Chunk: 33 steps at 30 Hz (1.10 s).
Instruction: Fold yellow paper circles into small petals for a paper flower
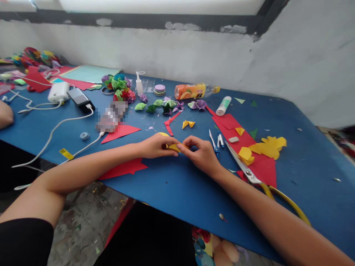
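Above the front part of the blue table, my left hand [159, 145] and my right hand [200, 150] meet over a small yellow paper piece [174, 147]. Fingers and thumbs of both hands pinch it from either side, so part of it is hidden. Another bit of yellow paper [163, 134] shows just behind my left fingers. Beyond the hands lie small folded yellow paper pieces [188, 124] and a thin red paper strip [171, 123]. To the right of my right hand are a compass [213, 143] and large yellow-handled scissors [251, 175], open at the blades.
Red paper [260, 166] carrying yellow petal shapes [269, 146] and an eraser [233, 139] lies right. Farther back are a glue stick [223, 106], an orange drink bottle [191, 91] and paper flowers [119, 87]. Left, charging cables [52, 133] trail from a phone [79, 98]. Another person's arm [5, 114] rests at left.
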Tool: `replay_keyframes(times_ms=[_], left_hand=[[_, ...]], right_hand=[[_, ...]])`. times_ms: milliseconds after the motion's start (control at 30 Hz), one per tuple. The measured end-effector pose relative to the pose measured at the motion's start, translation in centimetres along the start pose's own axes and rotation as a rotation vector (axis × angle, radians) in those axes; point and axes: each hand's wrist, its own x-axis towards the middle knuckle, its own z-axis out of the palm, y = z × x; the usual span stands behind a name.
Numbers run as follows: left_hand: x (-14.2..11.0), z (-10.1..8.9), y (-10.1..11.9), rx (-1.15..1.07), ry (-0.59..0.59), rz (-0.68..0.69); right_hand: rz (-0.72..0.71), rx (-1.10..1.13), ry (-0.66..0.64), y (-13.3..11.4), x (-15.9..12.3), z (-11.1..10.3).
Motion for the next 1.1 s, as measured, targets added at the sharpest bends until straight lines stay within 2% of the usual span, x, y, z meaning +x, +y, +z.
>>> replay_keyframes(times_ms=[200,367,467,733,1100], left_hand=[[0.0,0.1,0.2,-0.028,0.013,-0.064],[0.0,-0.1,0.0,-0.197,0.012,-0.204],[0.0,-0.1,-0.1,-0.282,0.026,-0.239],[0.0,0.0,-0.3,-0.312,0.014,-0.224],[0.1,0.0,-0.3,-0.140,-0.021,-0.185]], right_hand=[[-0.005,0.038,0.034,0.2,0.0,0.0],[0.023,0.122,-0.049,0.3,0.2,-0.2],[0.078,0.142,-0.072,0.5,0.3,-0.2],[0.127,0.183,-0.065,1.1,0.3,-0.1],[0.032,0.100,-0.074,0.6,0.2,-0.2]])
